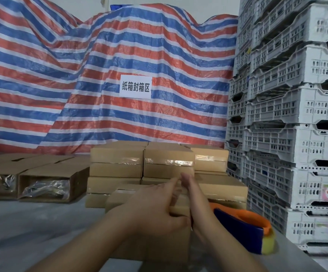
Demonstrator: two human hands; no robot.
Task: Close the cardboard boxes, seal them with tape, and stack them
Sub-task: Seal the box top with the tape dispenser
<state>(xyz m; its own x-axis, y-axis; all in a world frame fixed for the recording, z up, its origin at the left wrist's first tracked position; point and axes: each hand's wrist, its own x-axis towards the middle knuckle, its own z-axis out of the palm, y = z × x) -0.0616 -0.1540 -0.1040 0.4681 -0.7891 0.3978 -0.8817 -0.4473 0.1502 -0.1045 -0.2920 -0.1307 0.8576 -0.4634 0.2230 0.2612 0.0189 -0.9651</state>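
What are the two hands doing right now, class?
Left hand: fingers lie fairly straight on top of the cardboard box, pressing it; open.
Right hand: flat against the box's right side, fingers straight; open.

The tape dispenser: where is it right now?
In the head view the tape dispenser lies on the table at lower right, just right of the right hand, below the white crates.

Both hands, left (pixel 155 209) and right (pixel 190 195), rest on a box (pixel 120 199) at the worktop (pixel 41 232) front. A tape dispenser (pixel 243 228) lies just right of it, sealed boxes (pixel 118 160) stacked behind, open boxes (pixel 47 185) far left, crates (pixel 296 114) stacked right, a tarp (pixel 100 75) behind all.
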